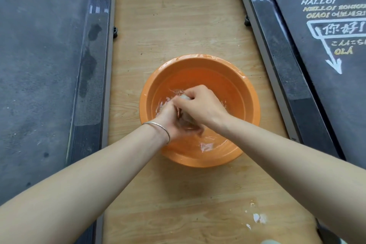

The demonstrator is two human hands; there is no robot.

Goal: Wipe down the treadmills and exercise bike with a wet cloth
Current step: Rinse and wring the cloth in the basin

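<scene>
Both the left hand (pixel 174 123) and right hand (pixel 200 105) seem to wring the cloth (pixel 185 97) over the basin (pixel 150 85), fingers (pixel 190 93) curled round it; wiping a treadmill (pixel 39 65) seems next.

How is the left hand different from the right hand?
The left hand wears a thin silver bracelet at the wrist; the right hand wears none. The right hand grips the cloth at its far end; the left hand grips its near end. Both squeeze the same cloth over the orange basin of water.
</scene>
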